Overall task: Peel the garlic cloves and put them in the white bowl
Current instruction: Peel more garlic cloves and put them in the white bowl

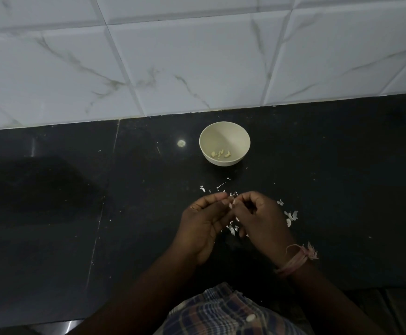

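Left hand (203,222) and right hand (261,217) both pinch one garlic clove (231,203); peeled cloves (221,154) lie in white bowl (223,135).

Bare forearms, no sleeves. A pink thread band (293,259), wound several times, circles the right wrist, its frayed knot sticking out. Below, a checked garment (223,313) in blue, brown and white, with a pale button (250,318).

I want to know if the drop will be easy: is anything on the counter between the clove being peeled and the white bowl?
Nothing solid. Both hands, left hand and right hand, pinch the garlic clove; only flat peel scraps lie on the counter before the white bowl.
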A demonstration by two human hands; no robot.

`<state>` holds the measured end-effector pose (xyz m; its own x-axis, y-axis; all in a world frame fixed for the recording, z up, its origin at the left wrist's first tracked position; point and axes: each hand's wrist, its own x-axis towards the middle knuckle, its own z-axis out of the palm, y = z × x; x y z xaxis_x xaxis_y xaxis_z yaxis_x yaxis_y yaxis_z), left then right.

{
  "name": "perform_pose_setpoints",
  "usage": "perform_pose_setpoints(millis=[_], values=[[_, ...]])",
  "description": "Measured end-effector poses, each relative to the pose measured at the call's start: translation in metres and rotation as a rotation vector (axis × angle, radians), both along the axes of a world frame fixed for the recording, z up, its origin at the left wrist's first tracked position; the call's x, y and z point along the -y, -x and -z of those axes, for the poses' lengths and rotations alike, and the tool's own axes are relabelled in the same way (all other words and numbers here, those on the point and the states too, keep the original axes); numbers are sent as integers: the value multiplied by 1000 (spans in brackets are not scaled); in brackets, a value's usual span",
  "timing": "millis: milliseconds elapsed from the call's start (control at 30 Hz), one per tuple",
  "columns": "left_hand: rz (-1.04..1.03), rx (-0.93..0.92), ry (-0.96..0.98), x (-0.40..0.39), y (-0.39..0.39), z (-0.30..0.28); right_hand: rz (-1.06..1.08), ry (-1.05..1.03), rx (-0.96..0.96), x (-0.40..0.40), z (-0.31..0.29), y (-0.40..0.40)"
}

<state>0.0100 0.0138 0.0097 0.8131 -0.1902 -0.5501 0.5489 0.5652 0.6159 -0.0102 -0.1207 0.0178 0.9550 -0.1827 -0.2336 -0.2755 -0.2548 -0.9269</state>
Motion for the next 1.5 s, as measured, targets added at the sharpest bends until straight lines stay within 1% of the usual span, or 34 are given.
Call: perform_pose_setpoints(millis=[100, 233, 433, 633, 700, 800, 867, 967, 1100, 1233, 1367, 1500], values=[[8, -55, 85, -1, 0, -1, 77, -149, -30, -1, 1, -1], [-19, -87, 119, -1, -1, 0, 151, -218, -58, -1, 4, -1], [-19, -74, 124, 0, -2, 0, 125, -211, -41, -1, 6, -4], [-47, -63, 100, -1, -3, 1, 245, -220, 62, 9, 8, -2], [-53, -66, 99, -2, -3, 2, 256, -147, 82, 11, 11, -2], [-61, -53, 100, 0, -2, 3, 153, 64, 85, 8, 18, -3], [-67, -47, 97, 0, -2, 3, 108, 128, 94, 4, 21, -3], [-80, -57, 77, 0, -1, 3, 67, 175, 145, 1, 22, -1], [-92, -53, 39, -2, 1, 7, 35, 123, 184, 4, 19, -1], [-100, -15, -4, -1, 2, 8, -16, 207, 279, -1, 12, -1], [-130, 47, -31, -2, 1, 10, -32, 243, 268, -6, 14, 0], [-113, 136, -128, -3, 3, 12, -13, 273, 270, -6, 15, -2]])
